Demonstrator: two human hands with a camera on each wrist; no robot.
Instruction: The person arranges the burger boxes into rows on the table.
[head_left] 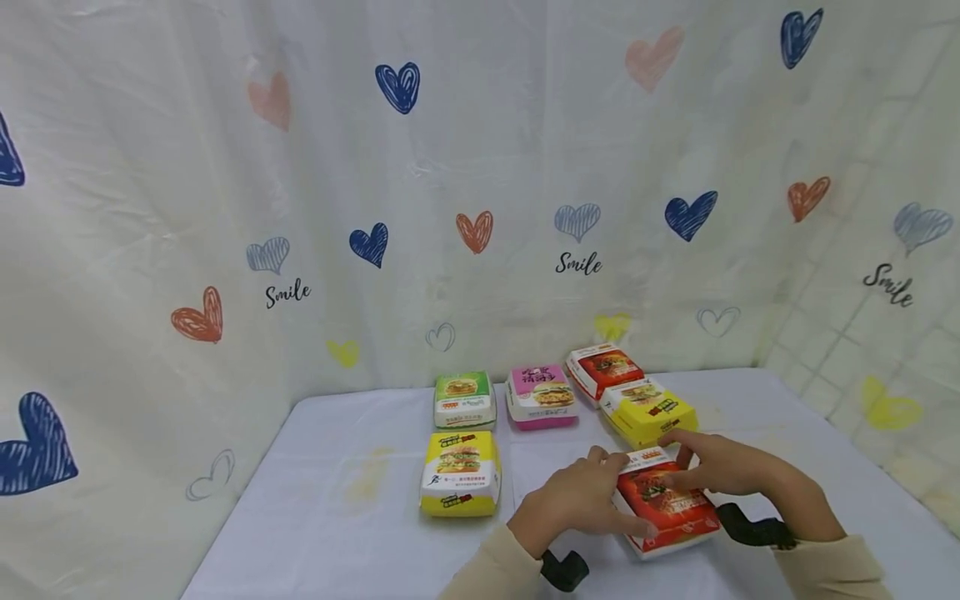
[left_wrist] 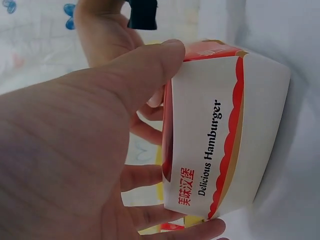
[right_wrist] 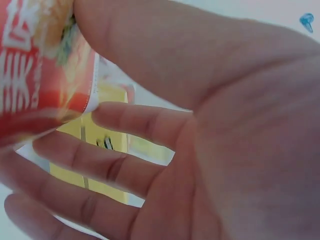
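Observation:
A red and white hamburger box (head_left: 663, 500), printed with a burger picture, lies at the front right of the table in the head view. My left hand (head_left: 581, 496) grips it from the left, thumb at the near corner and fingers along the side. The left wrist view shows its white side with "Delicious Hamburger" lettering. From the right, my right hand (head_left: 731, 467) holds the same box, thumb over the top and fingers at the far edge. A yellow and white burger box (head_left: 648, 412) sits just behind it, close to the right fingers.
A red box (head_left: 603, 367) touches the yellow one at the back right. Further left stand a pink box (head_left: 542, 398), a green box (head_left: 463, 402) and another yellow box (head_left: 459, 475). A heart-printed curtain (head_left: 480, 167) hangs behind the white table (head_left: 322, 500).

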